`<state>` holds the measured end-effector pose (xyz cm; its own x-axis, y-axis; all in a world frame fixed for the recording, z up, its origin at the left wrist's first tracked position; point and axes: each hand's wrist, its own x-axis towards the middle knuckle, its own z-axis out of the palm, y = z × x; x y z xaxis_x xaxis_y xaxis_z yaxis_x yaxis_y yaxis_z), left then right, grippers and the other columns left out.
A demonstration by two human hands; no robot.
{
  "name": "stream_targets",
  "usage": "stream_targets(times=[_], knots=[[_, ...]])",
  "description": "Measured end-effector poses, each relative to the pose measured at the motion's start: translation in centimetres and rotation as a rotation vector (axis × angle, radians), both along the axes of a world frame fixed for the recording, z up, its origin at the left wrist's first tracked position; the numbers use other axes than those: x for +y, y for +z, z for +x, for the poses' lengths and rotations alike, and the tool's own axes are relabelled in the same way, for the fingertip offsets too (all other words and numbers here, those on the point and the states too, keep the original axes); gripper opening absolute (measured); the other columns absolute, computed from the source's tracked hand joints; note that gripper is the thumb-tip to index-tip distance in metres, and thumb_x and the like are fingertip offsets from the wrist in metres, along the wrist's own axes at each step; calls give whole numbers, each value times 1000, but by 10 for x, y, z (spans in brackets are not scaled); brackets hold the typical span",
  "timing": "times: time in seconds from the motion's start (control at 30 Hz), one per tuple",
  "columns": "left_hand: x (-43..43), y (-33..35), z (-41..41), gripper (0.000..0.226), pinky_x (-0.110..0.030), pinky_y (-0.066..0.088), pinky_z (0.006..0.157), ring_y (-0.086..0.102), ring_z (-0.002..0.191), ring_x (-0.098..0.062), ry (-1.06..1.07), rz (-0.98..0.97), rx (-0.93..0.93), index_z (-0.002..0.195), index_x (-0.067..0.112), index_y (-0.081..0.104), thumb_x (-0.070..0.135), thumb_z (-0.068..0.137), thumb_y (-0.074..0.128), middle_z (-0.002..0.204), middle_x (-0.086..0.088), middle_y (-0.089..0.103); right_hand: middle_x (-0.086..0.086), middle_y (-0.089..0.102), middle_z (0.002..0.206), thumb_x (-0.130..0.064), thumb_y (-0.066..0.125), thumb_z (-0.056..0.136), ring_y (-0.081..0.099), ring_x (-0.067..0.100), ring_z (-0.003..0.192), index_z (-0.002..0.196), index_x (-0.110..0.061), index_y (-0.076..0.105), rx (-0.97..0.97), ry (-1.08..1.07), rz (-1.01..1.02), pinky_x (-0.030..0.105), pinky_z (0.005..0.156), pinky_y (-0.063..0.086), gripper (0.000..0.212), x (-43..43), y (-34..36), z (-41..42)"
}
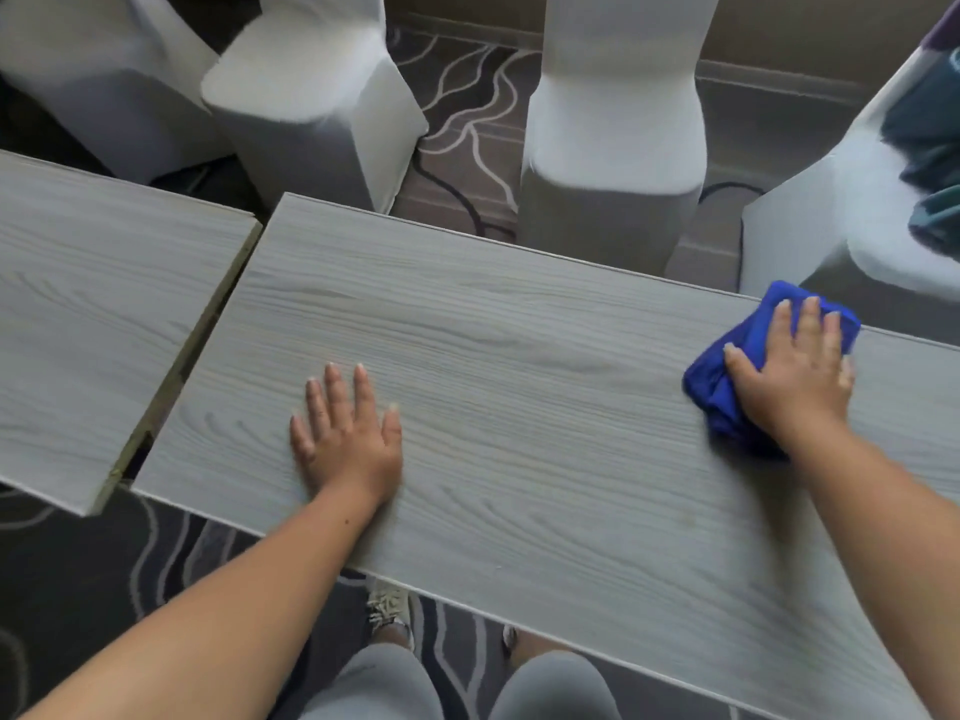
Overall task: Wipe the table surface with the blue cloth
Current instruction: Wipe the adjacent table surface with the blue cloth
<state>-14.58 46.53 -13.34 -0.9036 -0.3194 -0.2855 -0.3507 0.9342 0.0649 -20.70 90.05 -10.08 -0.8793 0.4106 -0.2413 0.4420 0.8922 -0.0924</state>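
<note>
A grey wood-grain table (519, 366) runs across the view. A crumpled blue cloth (722, 376) lies on its far right part, near the back edge. My right hand (795, 366) presses flat on the cloth, fingers spread over it, covering most of its middle. My left hand (345, 433) rests palm down on the bare tabletop, left of centre near the front edge, with its fingers apart and nothing in it.
A second grey table (93, 314) stands to the left, split off by a narrow gap. Several white-covered chairs (613, 148) line the far side; the one at far right holds dark clothing (930, 163). Patterned carpet lies below, with my knees and shoes at the bottom.
</note>
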Motion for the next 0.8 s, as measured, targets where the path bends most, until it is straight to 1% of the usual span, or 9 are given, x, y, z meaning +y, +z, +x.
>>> stream_targets(times=[0.07, 0.13, 0.23, 0.33, 0.43, 0.53, 0.7, 0.73, 0.8], knots=[[3, 3, -1, 71, -52, -6, 115, -15, 147, -23, 38, 11, -21, 146, 34, -13, 60, 82, 3, 160, -1, -16, 1, -5, 161, -66, 27, 84, -7, 21, 147, 151, -20, 7, -2, 1, 6, 54, 116, 9, 84, 5, 3, 2], [13, 6, 0, 72, -53, -7, 115, -17, 146, -24, 51, 36, -48, 146, 35, -13, 62, 82, 3, 160, -2, -17, 1, -6, 161, -66, 29, 85, -9, 21, 147, 151, -20, 6, 3, 65, -11, 54, 116, 7, 84, -19, 7, 13], [51, 8, 13, 66, -55, -10, 113, -18, 146, -24, 1, 89, -43, 144, 42, -15, 61, 84, 7, 160, 1, -18, 2, -3, 161, -63, 39, 84, -9, 22, 147, 151, -20, 10, 4, 297, -62, 53, 114, 4, 85, -80, 9, 59], [70, 8, 21, 61, -53, -8, 114, -14, 147, -22, 8, 109, -6, 142, 44, -15, 56, 88, 10, 161, 4, -13, 5, 18, 158, -63, 46, 76, 8, 25, 146, 146, -18, 30, 48, 623, -141, 56, 111, 12, 85, -152, 9, 128], [68, 6, 21, 60, -54, -3, 114, -7, 148, -24, 6, 91, 17, 146, 42, -2, 53, 90, 17, 162, 3, -7, 3, 34, 153, -63, 48, 73, 19, 24, 144, 142, -21, 40, 6, 872, -155, 56, 105, 20, 81, -199, 5, 183], [70, 4, 20, 59, -56, -2, 114, -5, 148, -26, -13, 78, 48, 147, 39, 4, 50, 92, 21, 162, 1, -4, -1, 33, 153, -61, 46, 78, 25, 22, 143, 141, -24, 41, 24, 874, -145, 52, 106, 21, 73, -199, 3, 196], [68, 6, 19, 59, -54, -6, 114, -10, 148, -23, -10, 92, 31, 146, 41, -1, 52, 91, 16, 161, 3, -10, 0, 30, 154, -57, 45, 80, 26, 23, 142, 143, -25, 39, 32, 790, -108, 50, 107, 20, 71, -155, 4, 174], [67, 5, 19, 59, -54, -6, 114, -10, 147, -23, -5, 94, 33, 146, 42, -1, 52, 91, 16, 161, 3, -10, 0, 28, 155, -57, 43, 81, 25, 24, 143, 144, -25, 37, 38, 744, -100, 50, 109, 20, 71, -137, 4, 166], [69, 4, 19, 59, -54, -5, 115, -10, 148, -23, 3, 83, 34, 146, 42, 1, 53, 90, 16, 161, 3, -9, -2, 14, 157, -58, 41, 82, 12, 22, 145, 147, -26, 28, 41, 621, -80, 49, 114, 16, 73, -89, 3, 144]])
